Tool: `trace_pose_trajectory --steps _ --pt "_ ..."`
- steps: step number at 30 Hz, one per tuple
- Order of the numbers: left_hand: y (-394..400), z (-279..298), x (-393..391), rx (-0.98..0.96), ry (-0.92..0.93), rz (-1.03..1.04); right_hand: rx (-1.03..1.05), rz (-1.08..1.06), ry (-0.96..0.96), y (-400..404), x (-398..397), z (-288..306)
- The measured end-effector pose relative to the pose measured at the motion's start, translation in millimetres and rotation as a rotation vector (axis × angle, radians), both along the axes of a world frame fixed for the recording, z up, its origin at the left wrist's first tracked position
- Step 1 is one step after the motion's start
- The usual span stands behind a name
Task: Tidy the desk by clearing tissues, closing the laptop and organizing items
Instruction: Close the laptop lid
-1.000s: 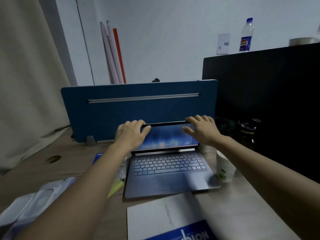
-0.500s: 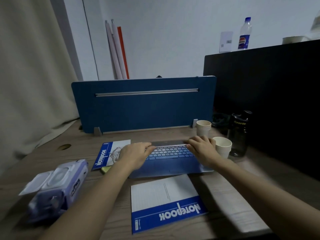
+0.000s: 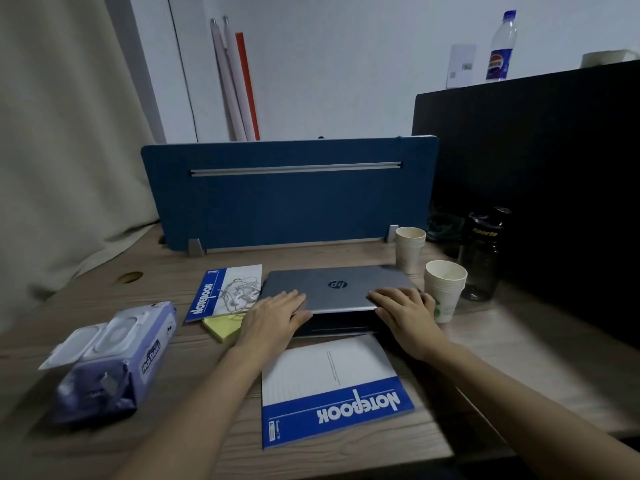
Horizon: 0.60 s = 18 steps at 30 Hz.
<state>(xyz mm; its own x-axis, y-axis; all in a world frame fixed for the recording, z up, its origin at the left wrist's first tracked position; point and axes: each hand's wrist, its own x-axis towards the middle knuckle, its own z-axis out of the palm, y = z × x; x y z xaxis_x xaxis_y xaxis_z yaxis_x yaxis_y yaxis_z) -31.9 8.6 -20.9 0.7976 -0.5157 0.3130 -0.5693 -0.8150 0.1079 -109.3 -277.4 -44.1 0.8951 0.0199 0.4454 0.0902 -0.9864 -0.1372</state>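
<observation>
A silver laptop (image 3: 337,287) lies in the middle of the wooden desk (image 3: 519,358), its lid down almost flat with a thin dark gap at the front edge. My left hand (image 3: 277,315) rests flat on the lid's front left corner, fingers straight. On the front right corner my right hand (image 3: 403,308) presses with straight fingers too. A purple pack of wet wipes (image 3: 114,358) with its flap open lies at the left. A blue and white notebook (image 3: 332,389) sits in front of the laptop.
A second notebook (image 3: 214,289) with tangled white earphones (image 3: 240,294) and a yellow sticky pad (image 3: 221,325) lie left of the laptop. Two stacks of paper cups (image 3: 445,289) and a dark sports bottle (image 3: 483,254) stand at the right. A blue divider (image 3: 291,202) closes the back.
Both hands have brought the laptop lid down from upright to nearly flat. The screen and keyboard are now hidden, and the hands lie on top of the lid.
</observation>
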Motion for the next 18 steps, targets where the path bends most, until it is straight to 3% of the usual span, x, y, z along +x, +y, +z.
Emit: trace_pose_trajectory --steps 18 --pt "2 -37 -2 -0.116 0.165 -0.028 0.043 0.062 0.234 -7 0 -18"
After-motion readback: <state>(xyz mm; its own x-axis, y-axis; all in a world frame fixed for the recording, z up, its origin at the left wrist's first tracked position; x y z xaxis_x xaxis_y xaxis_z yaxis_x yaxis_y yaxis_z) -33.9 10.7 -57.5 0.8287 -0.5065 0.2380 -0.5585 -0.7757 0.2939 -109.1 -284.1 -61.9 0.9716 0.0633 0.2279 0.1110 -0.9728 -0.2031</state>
